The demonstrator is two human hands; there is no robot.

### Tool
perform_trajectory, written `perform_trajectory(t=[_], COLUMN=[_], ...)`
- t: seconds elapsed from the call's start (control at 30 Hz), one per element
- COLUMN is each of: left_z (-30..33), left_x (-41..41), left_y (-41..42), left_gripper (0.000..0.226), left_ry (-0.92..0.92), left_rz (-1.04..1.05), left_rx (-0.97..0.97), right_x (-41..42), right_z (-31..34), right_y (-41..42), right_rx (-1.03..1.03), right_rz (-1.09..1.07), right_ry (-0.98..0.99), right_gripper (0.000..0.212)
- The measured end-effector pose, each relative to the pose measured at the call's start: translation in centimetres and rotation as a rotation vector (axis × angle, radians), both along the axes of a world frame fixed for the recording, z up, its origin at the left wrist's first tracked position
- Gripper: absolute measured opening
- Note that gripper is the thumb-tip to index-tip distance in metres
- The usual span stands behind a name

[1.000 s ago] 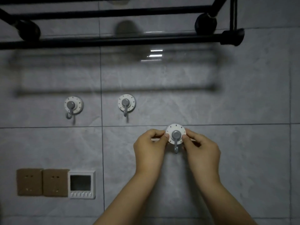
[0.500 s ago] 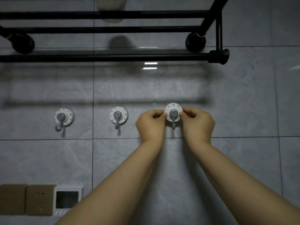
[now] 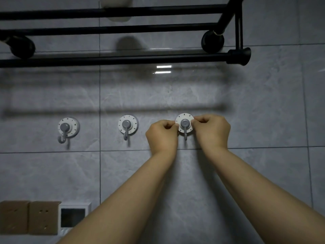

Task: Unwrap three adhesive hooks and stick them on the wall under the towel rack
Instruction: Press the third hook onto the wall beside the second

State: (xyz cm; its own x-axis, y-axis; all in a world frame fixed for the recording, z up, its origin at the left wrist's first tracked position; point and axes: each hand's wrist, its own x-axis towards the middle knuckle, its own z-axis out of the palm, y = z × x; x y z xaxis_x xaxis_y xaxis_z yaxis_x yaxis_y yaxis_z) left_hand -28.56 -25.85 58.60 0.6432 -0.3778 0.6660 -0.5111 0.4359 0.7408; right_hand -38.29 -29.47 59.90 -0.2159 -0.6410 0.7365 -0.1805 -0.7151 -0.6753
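Three round white adhesive hooks with grey centres sit in a row on the grey tiled wall below the black towel rack (image 3: 123, 58). The left hook (image 3: 67, 128) and the middle hook (image 3: 127, 125) stick to the wall on their own. The right hook (image 3: 185, 122) lies against the wall between my hands. My left hand (image 3: 162, 136) pinches its left edge with curled fingers. My right hand (image 3: 212, 129) pinches its right edge the same way. The hook's grey prong hangs down between my wrists.
Two brown wall sockets (image 3: 29, 217) and a white control panel (image 3: 73, 217) are mounted at the lower left. A pale object (image 3: 117, 7) lies on top of the rack. Grout lines cross the wall at hook height and left of the middle hook.
Both hands carried the third hook up from below the horizontal grout line to the level of the other two hooks. It now sits against the wall in line with them.
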Motion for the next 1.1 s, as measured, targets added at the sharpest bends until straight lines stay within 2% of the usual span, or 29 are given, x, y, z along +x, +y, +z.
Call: perform_trajectory(t=[0.37,0.5,0.57,0.63,0.7,0.8,0.87,0.93,1.03,1.1], left_z=[0.2,0.8,1.2,1.2,0.6,-0.5,-1.0,-1.3,-1.4,-1.3], left_x=[0.4,1.1,1.4,1.5,1.9,2.9,3.8,4.6,5.4,5.7], left_y=[-0.6,-0.8,-0.5,0.3,1.1,1.6,1.9,2.2,2.1,1.8], left_gripper=[0.021,0.019,0.012,0.008,0.017,0.040,0.052,0.059,0.065,0.069], left_ry=[-0.024,0.005,-0.142,-0.384,-0.681,-1.071,-1.204,-1.296,-1.370,-1.390], left_rz=[-0.019,-0.098,-0.009,0.101,0.137,0.178,0.262,0.317,0.337,0.318], left_rx=[0.015,0.046,0.086,0.081,0.063,0.127,0.215,0.323,0.399,0.404], right_x=[-0.1,-0.5,-0.7,-1.1,-1.7,-2.7,-3.3,-3.6,-3.5,-3.4], right_z=[0.1,0.3,0.7,0.9,0.5,-0.8,-1.5,-1.7,-1.7,-1.8], right_y=[-1.7,-2.1,-2.2,-2.0,-1.7,-1.3,-1.4,-1.3,-1.3,-1.5], right_rx=[0.002,-0.005,0.001,-0.024,-0.105,-0.376,-0.519,-0.565,-0.575,-0.574], right_rz=[0.007,0.012,0.003,-0.038,-0.089,-0.164,-0.201,-0.229,-0.340,-0.423], right_ry=[0.065,0.101,0.130,0.181,0.284,0.553,0.739,0.885,1.075,1.127], right_gripper=[0.010,0.006,0.003,0.006,0.015,0.029,0.045,0.055,0.058,0.058])
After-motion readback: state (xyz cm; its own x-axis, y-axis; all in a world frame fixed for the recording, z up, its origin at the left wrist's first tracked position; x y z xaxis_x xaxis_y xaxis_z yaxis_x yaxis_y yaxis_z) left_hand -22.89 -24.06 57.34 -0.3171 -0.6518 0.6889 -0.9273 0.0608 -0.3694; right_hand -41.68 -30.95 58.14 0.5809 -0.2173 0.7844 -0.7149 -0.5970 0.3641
